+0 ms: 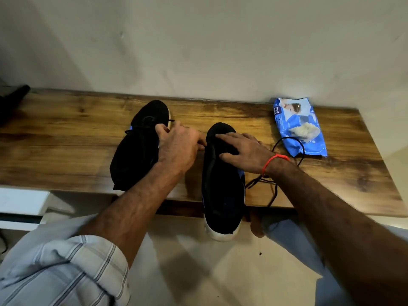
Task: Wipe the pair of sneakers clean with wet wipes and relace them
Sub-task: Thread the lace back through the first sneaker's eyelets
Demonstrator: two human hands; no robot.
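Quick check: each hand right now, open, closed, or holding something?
Left hand: fingers curled on the left sneaker near its laces, gripping it.
Right hand: open, fingers spread flat on the right sneaker.

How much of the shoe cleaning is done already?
Not much looks done. A loose lace lies beside the right shoe, so that one seems unlaced. The left hand grips the left shoe, the right hand rests on the other. The wipes pack has a wipe poking out. Wiping and relacing remain.

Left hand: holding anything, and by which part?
Left hand grips the left sneaker at its laced upper, near the toe. Exact finger contact is hidden.
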